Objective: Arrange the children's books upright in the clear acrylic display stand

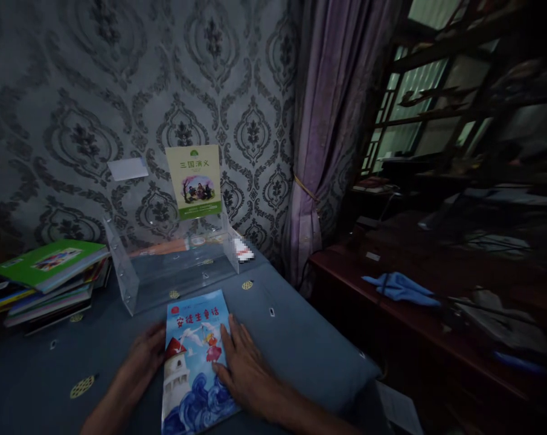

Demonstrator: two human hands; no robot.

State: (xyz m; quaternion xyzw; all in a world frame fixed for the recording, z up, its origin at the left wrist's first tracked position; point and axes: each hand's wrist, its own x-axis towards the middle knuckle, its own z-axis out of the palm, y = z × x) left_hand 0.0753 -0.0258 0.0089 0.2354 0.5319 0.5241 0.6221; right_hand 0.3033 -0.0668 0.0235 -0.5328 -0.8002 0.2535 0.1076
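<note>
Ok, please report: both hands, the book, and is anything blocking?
Left hand at left edge of blue, rectangular illustrated book, fingertips unclear; right hand over right edge. Book lying cover up. Clear plastic stand beyond it; nothing seen between.

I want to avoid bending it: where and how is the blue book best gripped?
Probably by both long edges, coming from left and right: the blue book looks thin, lies cover up, and the left hand and right hand are at those edges.

Home interior: patterned wallpaper (142, 109), tied-back curtain (319, 133).
</note>
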